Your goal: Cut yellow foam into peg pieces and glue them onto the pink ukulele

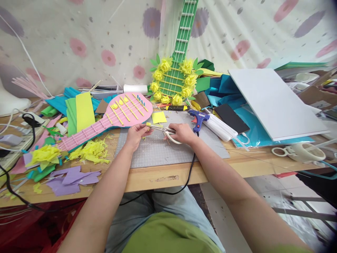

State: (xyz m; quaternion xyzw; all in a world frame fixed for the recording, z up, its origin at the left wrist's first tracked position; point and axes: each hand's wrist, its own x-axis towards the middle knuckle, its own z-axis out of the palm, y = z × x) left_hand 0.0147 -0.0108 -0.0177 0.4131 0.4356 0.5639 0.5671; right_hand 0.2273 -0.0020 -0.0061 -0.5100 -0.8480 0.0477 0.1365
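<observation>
White-handled scissors point(172, 137) are in my right hand point(183, 133), with the blades pointing left. Between the fingertips of my left hand point(137, 136) is a small piece of yellow paper point(148, 124), held at the blade tips. Whether the blades touch it is too small to tell. Both hands are over a grey cutting mat point(147, 158). Just beyond them lies a yellow paper square point(159, 117). A pink paper guitar point(126, 112) with yellow strips rests to the left of my left hand. Right of the scissors is a blue glue gun point(198, 120).
A green paper guitar point(172, 79) with yellow flowers leans on the back curtain. Yellow scraps point(92, 151) and purple paper point(71, 179) lie at left. A white board point(273, 105) is at right. The glue gun's black cord point(191, 172) hangs over the table edge.
</observation>
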